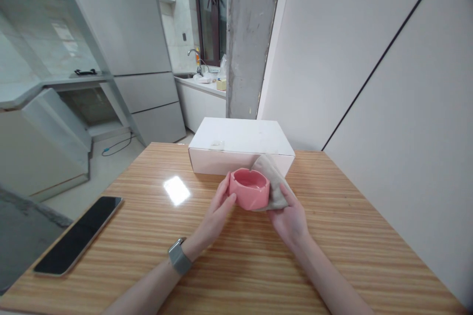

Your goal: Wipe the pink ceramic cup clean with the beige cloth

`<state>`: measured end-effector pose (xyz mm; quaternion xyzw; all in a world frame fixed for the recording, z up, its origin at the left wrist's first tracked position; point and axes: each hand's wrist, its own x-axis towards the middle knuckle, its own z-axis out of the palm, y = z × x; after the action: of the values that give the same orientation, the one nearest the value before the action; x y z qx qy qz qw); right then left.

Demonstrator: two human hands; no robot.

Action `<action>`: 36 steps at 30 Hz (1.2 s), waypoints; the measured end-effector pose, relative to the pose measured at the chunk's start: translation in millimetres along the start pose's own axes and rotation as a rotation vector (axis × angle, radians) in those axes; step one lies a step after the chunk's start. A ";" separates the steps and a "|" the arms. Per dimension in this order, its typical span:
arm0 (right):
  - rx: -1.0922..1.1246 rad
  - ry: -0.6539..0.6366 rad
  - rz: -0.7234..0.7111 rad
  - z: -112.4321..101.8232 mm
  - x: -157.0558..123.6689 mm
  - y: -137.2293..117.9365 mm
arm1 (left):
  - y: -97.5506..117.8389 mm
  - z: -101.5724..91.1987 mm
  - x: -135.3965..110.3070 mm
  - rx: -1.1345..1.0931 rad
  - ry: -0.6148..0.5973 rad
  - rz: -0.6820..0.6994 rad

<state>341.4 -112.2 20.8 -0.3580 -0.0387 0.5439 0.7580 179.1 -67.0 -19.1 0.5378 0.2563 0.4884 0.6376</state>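
Black-screened rectangular phone (79, 236): lies near left on striped wood-grain table (144, 229). Left hand (219, 206): grips glossy pink faceted bowl (248, 198), centre, near side of white rectangular cardboard box (242, 136). Grey-beige fabric cloth (274, 187): at bowl's right side, gripped by right hand (291, 217).

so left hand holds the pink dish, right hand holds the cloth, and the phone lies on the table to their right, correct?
Wrong side for the phone: the left hand holds the pink dish and the right hand the cloth, but the head view shows the phone on the table to their left.
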 end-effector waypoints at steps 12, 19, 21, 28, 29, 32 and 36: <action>-0.068 -0.155 0.154 2.0 -12.0 3.9 | 12.5 -2.6 -0.8 -0.095 -0.135 0.048; -0.070 -0.207 0.130 -2.6 -11.5 4.7 | 8.4 0.7 -0.9 -0.145 0.016 0.017; -0.076 -0.208 0.129 -4.9 -9.5 5.9 | 6.0 1.0 -0.6 -0.135 0.049 0.013; -0.090 -0.245 0.098 -4.9 -9.1 9.6 | 6.7 0.6 2.5 -0.050 0.188 0.044; -0.092 -0.247 0.093 -4.2 -9.9 10.0 | 6.9 0.4 2.9 -0.039 0.212 0.045; -0.094 -0.252 0.081 -3.0 -12.5 11.7 | 5.5 -0.1 3.6 -0.023 0.273 0.033; -0.091 -0.271 0.072 -5.1 -11.4 13.1 | 0.2 0.1 5.5 -0.105 0.259 -0.010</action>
<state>328.7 -122.5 13.1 -0.3163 -0.1523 0.6117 0.7089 181.2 -62.1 -17.8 0.4347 0.3132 0.5634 0.6289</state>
